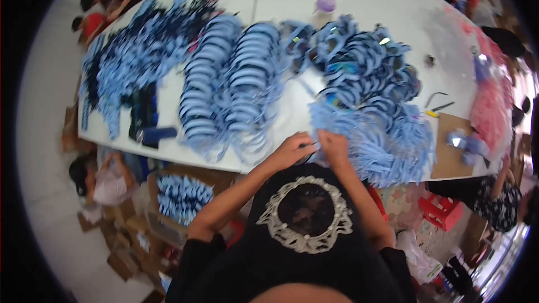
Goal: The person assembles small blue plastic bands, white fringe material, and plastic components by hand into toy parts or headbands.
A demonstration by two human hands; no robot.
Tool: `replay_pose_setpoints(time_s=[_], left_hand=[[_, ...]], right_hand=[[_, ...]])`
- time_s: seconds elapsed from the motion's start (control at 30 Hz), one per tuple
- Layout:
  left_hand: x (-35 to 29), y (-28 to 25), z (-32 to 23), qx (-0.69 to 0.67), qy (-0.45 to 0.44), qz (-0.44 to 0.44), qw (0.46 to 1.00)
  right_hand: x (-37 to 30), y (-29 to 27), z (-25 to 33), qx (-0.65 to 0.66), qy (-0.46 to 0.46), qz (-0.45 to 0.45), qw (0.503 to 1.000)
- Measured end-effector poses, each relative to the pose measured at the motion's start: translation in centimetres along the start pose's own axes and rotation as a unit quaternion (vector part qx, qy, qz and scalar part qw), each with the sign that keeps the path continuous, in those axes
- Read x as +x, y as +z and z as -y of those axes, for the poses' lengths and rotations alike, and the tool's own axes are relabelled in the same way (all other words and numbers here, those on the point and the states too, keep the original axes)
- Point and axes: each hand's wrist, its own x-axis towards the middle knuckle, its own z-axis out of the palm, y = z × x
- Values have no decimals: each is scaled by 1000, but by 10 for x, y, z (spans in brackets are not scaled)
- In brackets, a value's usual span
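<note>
Seen from above, a person's two bare hands meet at the near edge of a long white surface (359, 0) covered with light blue curved headband-like pieces. The left hand (292, 150) and the right hand (335, 147) sit close together, both closed in a narrow grip on one blue piece (315, 145) held between them, just at the surface edge; motion blur hides how each finger sits. To the right of the hands lies a loose heap of blue strips (387, 146), touching the right hand. Beyond the hands, neat overlapping rows of blue bands (230, 84) run across the middle, with a tangled pile of darker blue bands (365, 62) to the right and another spread of blue pieces (140, 50) at far left. A small bottle with a purple cap (325, 5) stands upright near the far side. On the floor at lower left, an open cardboard box (182, 196) holds more blue bands stacked in rows. A red plastic basket (443, 210) sits on the floor at lower right; its contents cannot be made out. Other people sit around the edges.
</note>
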Motion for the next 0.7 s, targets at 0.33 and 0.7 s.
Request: replay_pose_setpoints(time_s=[0.33, 0.7], left_hand=[[-37, -27, 48, -415, -134, -70, 897], [-62, -183, 74, -163, -157, -289, 930]], right_hand=[[36, 21, 24, 386, 343, 243, 821], [102, 137, -3, 422, 264, 235, 835]])
